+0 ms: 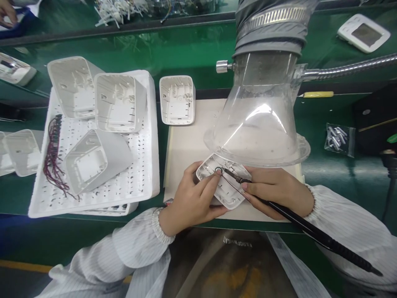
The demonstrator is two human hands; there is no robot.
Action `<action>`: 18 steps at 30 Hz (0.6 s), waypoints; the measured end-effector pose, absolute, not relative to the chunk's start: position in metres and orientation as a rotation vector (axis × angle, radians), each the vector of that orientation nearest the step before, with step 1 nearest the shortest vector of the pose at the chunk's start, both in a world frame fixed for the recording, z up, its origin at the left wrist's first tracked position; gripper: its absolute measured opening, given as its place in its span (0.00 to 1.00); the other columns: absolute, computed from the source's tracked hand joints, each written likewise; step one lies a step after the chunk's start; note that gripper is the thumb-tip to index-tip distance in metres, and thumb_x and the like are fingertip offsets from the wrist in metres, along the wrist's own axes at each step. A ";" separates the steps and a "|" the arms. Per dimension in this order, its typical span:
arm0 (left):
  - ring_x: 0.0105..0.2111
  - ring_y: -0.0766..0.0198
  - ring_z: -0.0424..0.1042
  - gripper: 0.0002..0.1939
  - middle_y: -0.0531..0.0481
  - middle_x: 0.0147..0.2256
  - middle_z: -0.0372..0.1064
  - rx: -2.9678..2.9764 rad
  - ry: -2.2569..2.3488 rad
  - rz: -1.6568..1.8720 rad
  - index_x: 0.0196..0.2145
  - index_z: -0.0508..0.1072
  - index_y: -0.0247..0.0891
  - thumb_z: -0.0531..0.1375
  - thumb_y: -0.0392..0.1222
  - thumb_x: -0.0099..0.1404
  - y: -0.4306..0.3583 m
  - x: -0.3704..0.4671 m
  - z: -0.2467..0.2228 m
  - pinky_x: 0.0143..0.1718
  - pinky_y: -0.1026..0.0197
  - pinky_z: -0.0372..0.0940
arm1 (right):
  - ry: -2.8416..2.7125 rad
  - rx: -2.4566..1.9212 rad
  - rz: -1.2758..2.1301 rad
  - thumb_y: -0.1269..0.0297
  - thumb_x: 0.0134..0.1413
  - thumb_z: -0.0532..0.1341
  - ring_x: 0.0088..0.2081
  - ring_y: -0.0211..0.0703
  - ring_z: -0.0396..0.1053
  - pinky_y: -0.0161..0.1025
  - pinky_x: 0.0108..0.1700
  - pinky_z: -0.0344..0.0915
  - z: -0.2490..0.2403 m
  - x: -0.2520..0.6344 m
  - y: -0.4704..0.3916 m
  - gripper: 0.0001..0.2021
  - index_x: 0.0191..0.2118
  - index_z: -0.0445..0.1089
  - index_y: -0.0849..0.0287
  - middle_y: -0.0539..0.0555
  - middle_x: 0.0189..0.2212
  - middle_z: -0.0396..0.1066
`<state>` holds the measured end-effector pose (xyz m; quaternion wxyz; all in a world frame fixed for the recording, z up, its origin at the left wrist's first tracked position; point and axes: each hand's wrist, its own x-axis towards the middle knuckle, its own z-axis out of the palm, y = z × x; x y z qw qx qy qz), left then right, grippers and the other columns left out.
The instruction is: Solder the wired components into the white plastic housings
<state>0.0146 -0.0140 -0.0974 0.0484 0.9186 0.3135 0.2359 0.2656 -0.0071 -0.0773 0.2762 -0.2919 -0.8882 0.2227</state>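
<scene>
"Where's the white housing (228, 196)?"

"Near the surface's (313, 171) front edge, over the pale mat (201, 145), tilted cornerwise between both hands. There's a small round part (218, 170) inside, with a thin dark wire (232, 184) running off it."

"And the left hand (192, 198)?"

"Clamped on the housing from its left side, wrist low, the back of the hand upward. One fingertip reaches in and presses on the round part."

"What about the right hand (276, 190)?"

"Closed round the soldering iron (310, 231) like a pen, fingers pointing left, knuckles up by the housing's right edge. The metal tip meets the round part, or comes very near; I can't tell which. The handle slants down over the right sleeve (347, 223)."

"That clear hood (257, 124)?"

"Just beyond the hands, its rim above the housing's far edge."

"And farther off?"

"One upright housing (177, 100) behind the mat. To the left, a white foam tray (145, 174) carries three more housings (119, 103) and a wire bundle (54, 153)."
</scene>
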 end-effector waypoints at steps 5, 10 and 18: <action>0.48 0.40 0.72 0.40 0.35 0.46 0.75 2.803 0.953 0.717 0.63 0.59 0.29 0.66 0.55 0.62 -0.014 0.015 -0.097 0.54 0.33 0.63 | -2.351 -0.777 0.587 0.73 0.65 0.58 0.28 0.36 0.66 0.36 0.33 0.69 -0.078 0.265 -0.007 0.06 0.37 0.70 0.57 0.48 0.28 0.68; 0.47 0.41 0.73 0.38 0.36 0.46 0.76 2.808 0.967 0.710 0.63 0.59 0.31 0.66 0.53 0.63 -0.014 0.015 -0.096 0.54 0.33 0.63 | -2.379 -0.761 0.549 0.74 0.63 0.58 0.26 0.36 0.62 0.37 0.33 0.68 -0.078 0.263 -0.006 0.09 0.32 0.69 0.57 0.47 0.25 0.63; 0.47 0.41 0.73 0.38 0.34 0.46 0.76 2.814 0.963 0.716 0.60 0.61 0.25 0.66 0.53 0.62 -0.015 0.015 -0.099 0.56 0.33 0.61 | -2.372 -0.714 0.544 0.75 0.63 0.58 0.27 0.37 0.60 0.40 0.42 0.73 -0.082 0.263 -0.008 0.09 0.31 0.69 0.57 0.47 0.25 0.62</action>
